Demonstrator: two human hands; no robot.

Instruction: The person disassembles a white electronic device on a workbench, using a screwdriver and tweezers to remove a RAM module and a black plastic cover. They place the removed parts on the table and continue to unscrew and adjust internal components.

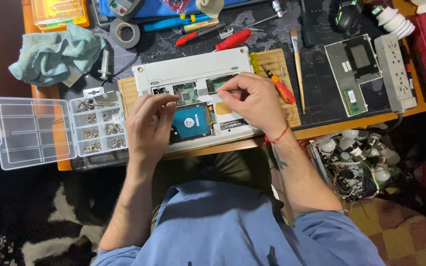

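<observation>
Both my grips over laptop [195, 74]: right grip [252, 101] pinches tool [225, 90] above memory slot [220, 83]; left grip [149, 120] curled, empty, beside drive [191, 123].

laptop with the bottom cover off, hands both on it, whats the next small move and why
Probably lift the right hand slightly to free the part pinched in its fingers at the open memory bay, while the left hand steadies the laptop beside the blue hard drive.
</observation>
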